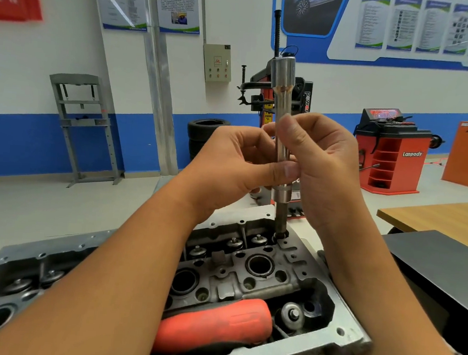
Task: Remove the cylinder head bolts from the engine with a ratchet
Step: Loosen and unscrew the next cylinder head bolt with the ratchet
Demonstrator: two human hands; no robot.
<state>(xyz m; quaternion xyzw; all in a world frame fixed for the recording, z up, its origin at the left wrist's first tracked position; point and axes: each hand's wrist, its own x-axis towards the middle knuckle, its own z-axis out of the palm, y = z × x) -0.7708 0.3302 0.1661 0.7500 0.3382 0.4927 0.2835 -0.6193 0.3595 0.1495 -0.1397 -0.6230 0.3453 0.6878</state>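
Both hands pinch one upright steel extension bar point(282, 142) over the cylinder head point(248, 271): the left hand point(236, 166) closes thumb and fingers on its lower shaft, and the right hand point(321, 161) grips it just above. The bar's lower end carries a socket point(280, 213) that reaches down to a bolt point(280, 235) at the far edge of the head, and its upper end is bare, with no ratchet on it. The step in hand looks like spinning out an already loosened bolt by fingers, or seating the socket; I cannot tell which. Next, the bar likely needs twisting until the bolt lifts free, kept upright so the socket stays on. The one red-handled tool point(215, 324) lies across the near part of the head, between the forearms, untouched; it is probably the ratchet, though its working end is hidden. Counted: two hands, one bar, one socket, one bolt visibly engaged, one red handle. Other bolts cannot be counted with confidence, since arms cover much of the head.
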